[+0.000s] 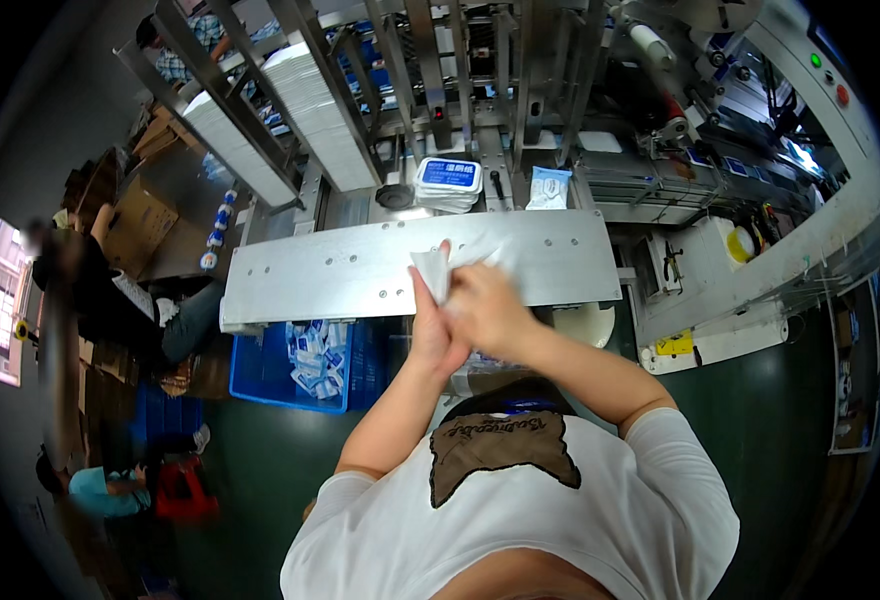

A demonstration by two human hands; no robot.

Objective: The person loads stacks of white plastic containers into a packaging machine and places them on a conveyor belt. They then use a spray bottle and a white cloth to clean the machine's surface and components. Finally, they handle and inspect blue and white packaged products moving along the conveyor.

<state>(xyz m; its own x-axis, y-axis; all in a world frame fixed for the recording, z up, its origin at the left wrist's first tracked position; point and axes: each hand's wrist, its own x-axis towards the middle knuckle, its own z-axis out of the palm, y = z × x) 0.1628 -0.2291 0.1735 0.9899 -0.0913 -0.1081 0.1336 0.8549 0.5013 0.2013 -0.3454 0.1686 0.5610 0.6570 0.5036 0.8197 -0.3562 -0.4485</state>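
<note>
Over the metal ledge (300,270), my two hands meet around a thin white sheet (430,275), tissue-like and crumpled. Part of it stands up between the thumb and fingers of my left hand (434,330). Curled and smeared by motion, my right hand (490,310) presses against the left with more of the white material blurred above its knuckles. Just beyond the ledge lies a short stack of flat white packs with a blue label (450,183). A small light-blue and white packet (548,187) rests to their right.
Tall stacks of white sheets (320,115) stand between metal guides of the machine. Below the ledge, a blue crate (290,395) holds many small packets. Machine housing with buttons (828,75) rises at right. Another person (125,290) sits at far left, near a cardboard box (145,225).
</note>
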